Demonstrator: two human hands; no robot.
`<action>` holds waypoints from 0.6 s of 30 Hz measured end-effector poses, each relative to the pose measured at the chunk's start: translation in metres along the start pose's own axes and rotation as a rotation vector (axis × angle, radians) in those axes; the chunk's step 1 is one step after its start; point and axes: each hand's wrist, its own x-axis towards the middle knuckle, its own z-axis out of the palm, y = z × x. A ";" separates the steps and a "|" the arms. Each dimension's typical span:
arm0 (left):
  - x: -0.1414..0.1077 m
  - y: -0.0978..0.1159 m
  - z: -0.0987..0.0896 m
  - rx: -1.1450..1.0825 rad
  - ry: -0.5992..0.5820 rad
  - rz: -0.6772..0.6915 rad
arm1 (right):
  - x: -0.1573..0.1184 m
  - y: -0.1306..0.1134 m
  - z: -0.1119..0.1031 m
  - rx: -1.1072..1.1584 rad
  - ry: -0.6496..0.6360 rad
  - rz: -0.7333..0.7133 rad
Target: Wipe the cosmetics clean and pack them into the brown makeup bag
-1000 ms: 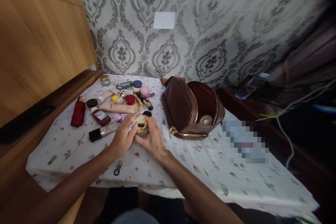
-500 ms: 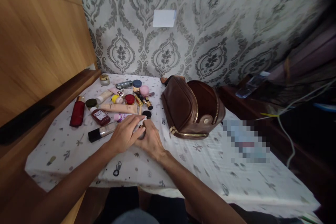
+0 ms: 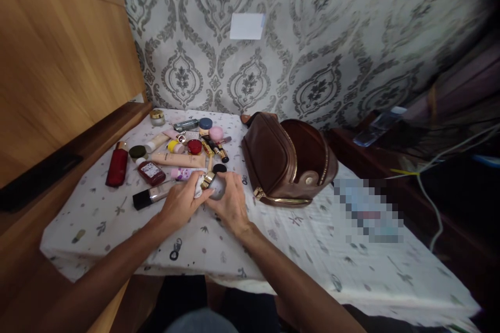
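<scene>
A tilted, gold-lidded jar [image 3: 217, 188] is between a person's two hands, over a patterned tablecloth [image 3: 203, 256]. The right hand [image 3: 231, 204] curls its fingers around the greyish body; the left hand [image 3: 179, 205] pinches a white cloth [image 3: 198, 187] against the lid. Beside it lies a black-capped bottle [image 3: 159, 193]. An open brown bag [image 3: 264, 153] stands to the right.

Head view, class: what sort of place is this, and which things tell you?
Probably a room in a home: an ornately patterned wall, a table covered with printed cloth, and assorted cosmetics spread across it.
</scene>
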 end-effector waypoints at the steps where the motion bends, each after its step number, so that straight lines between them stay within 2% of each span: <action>1: -0.001 -0.002 0.001 0.022 0.024 0.017 | 0.000 0.001 0.000 0.008 -0.004 0.016; 3: -0.003 -0.005 0.001 0.104 0.054 0.094 | 0.001 0.002 -0.001 0.041 -0.014 0.036; 9: -0.004 -0.008 -0.001 0.469 0.114 0.472 | 0.001 0.003 -0.003 0.118 -0.041 0.021; 12: -0.004 -0.006 -0.002 0.535 0.111 0.614 | 0.000 0.000 -0.003 0.135 -0.071 -0.008; 15: -0.002 -0.004 -0.003 0.509 0.056 0.641 | -0.002 -0.004 -0.003 0.153 -0.127 -0.022; 18: 0.002 -0.001 -0.005 0.406 0.011 0.542 | -0.003 -0.008 -0.002 0.207 -0.202 0.019</action>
